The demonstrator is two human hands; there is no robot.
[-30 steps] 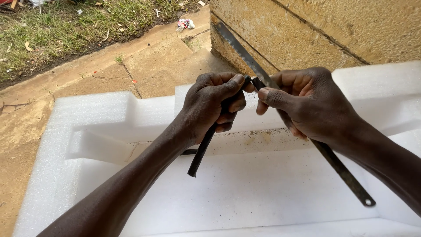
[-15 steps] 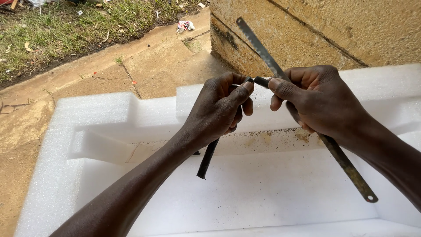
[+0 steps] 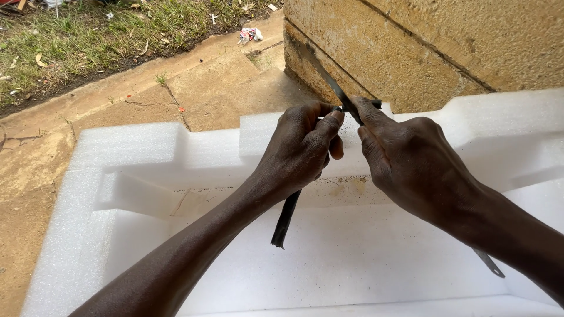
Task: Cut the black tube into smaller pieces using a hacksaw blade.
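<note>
Both my hands meet above the white foam tray. With my left hand I grip a black strip, fingers curled tight around its upper part, so its lower end hangs free and slants down over the tray's hollow. With my right hand I hold a thin metal saw blade, thumb and forefinger pinched on it right beside my left thumb. The blade runs up past my fingers toward the stone wall, and its other end, with a small hole, pokes out below my right wrist. Beyond the tray lies a cracked concrete path, then a patch of littered grass.
</note>
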